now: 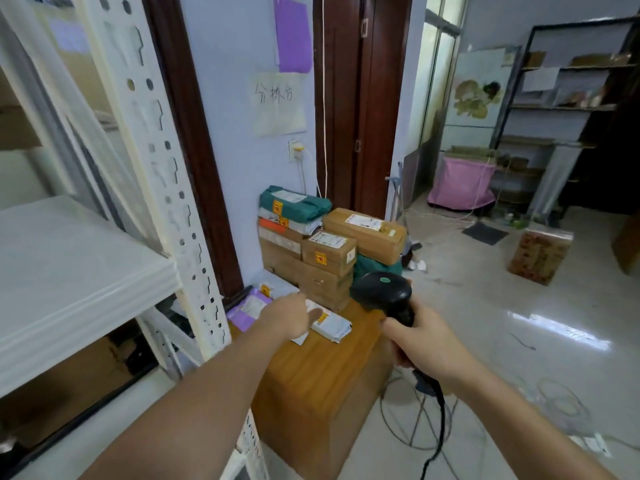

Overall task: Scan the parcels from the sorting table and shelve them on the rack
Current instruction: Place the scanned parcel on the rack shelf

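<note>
Item: parcel scanning, one moment, head view.

- Worktop (322, 368): wooden, lower centre of the frame, beside the white rack (86, 265) at left.
- Parcels: a flat white mailer (329, 322) lies near the worktop's far edge; a purple mailer (247, 308) just left of it; a stack of cardboard boxes (329, 252) and green bags behind, against the wall.
- Left hand (287, 315): reaches over the white mailer, fingers extended and touching or nearly touching it (contact hard to judge); not closed on anything.
- Right hand (420, 337): grip wrapped round the handle of the black scanner (381, 291), whose head points toward the stack.

Risks, as judged:
- The mailer is thin and slick; a one-handed pick could slide it off the worktop's edge.
- The scanner cable hangs low and could snag.
- The label may face away, so the scan fails.
</note>
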Available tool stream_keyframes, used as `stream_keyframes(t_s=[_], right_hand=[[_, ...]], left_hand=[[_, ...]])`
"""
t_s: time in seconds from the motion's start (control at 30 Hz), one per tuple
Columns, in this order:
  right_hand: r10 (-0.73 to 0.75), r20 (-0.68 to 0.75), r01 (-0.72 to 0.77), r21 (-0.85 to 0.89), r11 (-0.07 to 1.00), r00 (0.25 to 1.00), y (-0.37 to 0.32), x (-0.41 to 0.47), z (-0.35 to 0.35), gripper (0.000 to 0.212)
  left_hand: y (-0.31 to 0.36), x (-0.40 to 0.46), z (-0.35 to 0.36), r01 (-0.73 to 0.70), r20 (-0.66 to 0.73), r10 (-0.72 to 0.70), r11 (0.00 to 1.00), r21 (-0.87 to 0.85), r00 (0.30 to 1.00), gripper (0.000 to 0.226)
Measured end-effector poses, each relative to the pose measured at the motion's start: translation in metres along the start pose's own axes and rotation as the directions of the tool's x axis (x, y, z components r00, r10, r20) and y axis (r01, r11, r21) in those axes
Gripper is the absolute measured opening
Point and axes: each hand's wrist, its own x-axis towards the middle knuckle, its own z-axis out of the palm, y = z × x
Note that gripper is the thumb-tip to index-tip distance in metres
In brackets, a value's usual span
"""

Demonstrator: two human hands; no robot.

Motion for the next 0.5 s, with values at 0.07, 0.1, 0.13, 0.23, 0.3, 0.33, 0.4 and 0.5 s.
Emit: stream_keyframes(t_s=[0.07, 0.1, 0.13, 0.23, 0.3, 0.33, 0.4, 0.5], right_hand=[[0.004, 0.031, -0.004, -0.005, 1.000, 1.000, 0.009, 0.031, -0.002, 0.016], [0.008, 0.046, -0.008, -0.004, 1.000, 0.999, 0.013, 0.045, -0.003, 0.016], [0.012, 0.066, -0.012, -0.009, 1.000, 0.998, 0.017, 0.060, -0.002, 0.017], [0.013, 0.121, -0.008, -0.039, 0.999, 0.993, 0.030, 0.104, 0.001, 0.017], [0.017, 0.152, -0.009, -0.054, 0.999, 0.988, 0.039, 0.133, 0.003, 0.017], [0.023, 0.162, -0.013, -0.059, 0.998, 0.986, 0.043, 0.147, 0.004, 0.017], [0.036, 0.181, -0.021, -0.081, 0.997, 0.983, 0.052, 0.175, 0.006, 0.016], [0.064, 0.212, -0.044, -0.097, 0.994, 0.975, 0.065, 0.217, 0.009, 0.016]], left_hand=[[-0.005, 0.024, 0.006, 0.043, 0.014, -0.044, 0.999, 0.014, 0.999, 0.071], [-0.008, 0.036, 0.008, 0.064, 0.021, -0.064, 0.998, 0.015, 0.998, 0.070], [-0.011, 0.048, 0.012, 0.083, 0.025, -0.084, 0.996, 0.013, 0.996, 0.068], [-0.019, 0.085, 0.023, 0.136, 0.043, -0.135, 0.990, -0.026, 0.990, 0.068], [-0.022, 0.107, 0.031, 0.173, 0.057, -0.170, 0.984, -0.048, 0.984, 0.070], [-0.023, 0.120, 0.035, 0.189, 0.064, -0.185, 0.981, -0.052, 0.981, 0.071], [-0.028, 0.148, 0.046, 0.227, 0.081, -0.220, 0.971, -0.082, 0.972, 0.072], [-0.034, 0.192, 0.064, 0.299, 0.106, -0.285, 0.940, -0.166, 0.953, 0.067]])
